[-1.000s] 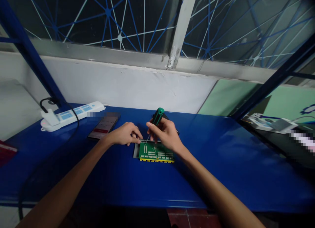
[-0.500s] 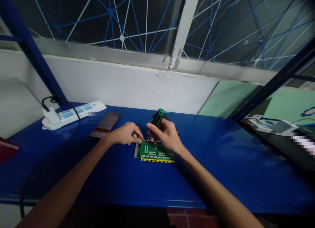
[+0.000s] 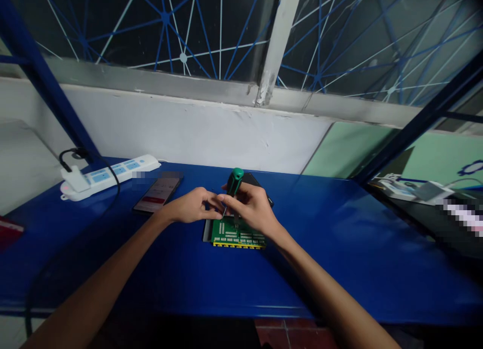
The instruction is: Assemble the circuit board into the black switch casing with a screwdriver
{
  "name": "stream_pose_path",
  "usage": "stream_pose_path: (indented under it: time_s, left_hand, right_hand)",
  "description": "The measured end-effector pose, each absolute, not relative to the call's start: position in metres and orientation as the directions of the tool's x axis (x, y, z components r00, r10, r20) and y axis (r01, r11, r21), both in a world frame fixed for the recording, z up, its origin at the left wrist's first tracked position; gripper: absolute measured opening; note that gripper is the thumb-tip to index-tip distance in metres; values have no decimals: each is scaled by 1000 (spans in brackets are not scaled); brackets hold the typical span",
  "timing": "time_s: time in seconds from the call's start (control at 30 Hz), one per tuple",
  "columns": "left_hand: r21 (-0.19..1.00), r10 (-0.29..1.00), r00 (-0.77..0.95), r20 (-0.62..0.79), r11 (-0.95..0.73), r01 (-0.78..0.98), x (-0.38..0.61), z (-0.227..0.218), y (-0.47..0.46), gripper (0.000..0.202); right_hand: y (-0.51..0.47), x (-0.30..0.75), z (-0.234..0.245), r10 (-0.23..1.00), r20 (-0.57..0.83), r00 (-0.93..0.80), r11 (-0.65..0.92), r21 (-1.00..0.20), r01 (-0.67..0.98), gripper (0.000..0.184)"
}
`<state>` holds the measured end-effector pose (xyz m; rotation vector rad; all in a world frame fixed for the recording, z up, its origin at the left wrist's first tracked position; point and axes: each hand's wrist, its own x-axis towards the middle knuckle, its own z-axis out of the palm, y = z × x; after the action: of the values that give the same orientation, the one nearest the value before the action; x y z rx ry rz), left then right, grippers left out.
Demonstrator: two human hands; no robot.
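- the right hand is closed round a screwdriver with a green handle, held nearly upright, tip down at the far edge of a green circuit board.
- the left hand sits with curled fingers at the board's far left corner, its fingertips meeting the driver's shaft. whether they pinch the shaft, a small part or nothing, i cannot tell.
- the board lies flat on a grey plate on the blue bench, straight before the person.
- step in hand, as i judge it: seating the tip on a fastener at the far edge. the tip itself is hidden by fingers.
- a turn from here calls for the tip square in its seat, light downward pressure, and the left hand keeping the board from sliding.
- a phone and a white power strip lie well to the left.
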<state>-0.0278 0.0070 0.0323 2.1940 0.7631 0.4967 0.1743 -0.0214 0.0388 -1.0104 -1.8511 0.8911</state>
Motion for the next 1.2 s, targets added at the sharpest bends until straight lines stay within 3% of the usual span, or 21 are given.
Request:
stream_pose_path:
  time_s: [0.3,0.9,1.2]
  left_hand:
    - [801,658,740,138,-514,308,-23,25,8,16]
    - [799,719,664,205,-515,311,-20,15,10,13]
    - [768,677,708,202,-558,314,-21,24,6,13]
  right_hand:
    - [-25,170,39,865,309,-395,394,-906,154,28]
    - [-27,166,39,867,249,-432,307,-949,69,33]
    - [-26,166,40,866,223,-447,273,-961,48,32]
